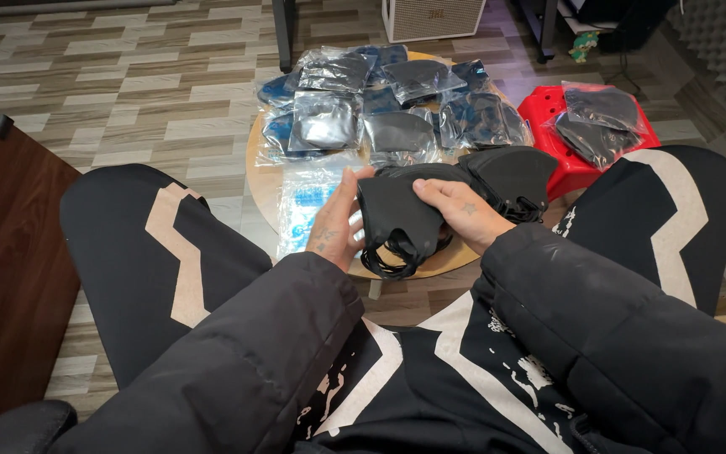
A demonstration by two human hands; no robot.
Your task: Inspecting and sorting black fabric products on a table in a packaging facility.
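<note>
Both hands grip one black face mask (397, 220): left hand (335, 223) clasps its left edge, right hand (461, 210) pinches its right edge, above the round wooden table (255, 160). Bagged masks (380, 105) lie farther off.

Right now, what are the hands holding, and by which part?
Both hold one black face mask: left hand at its left edge, right hand on its upper right.

Matt black cloth masks (397, 220) sat in both hands above a small round table (255, 164) of pale, smooth wood, beside glossy clear plastic bags (329, 118) and a shiny red plastic stool (548, 113); the floor (128, 84) looked like striped wood laminate.
</note>
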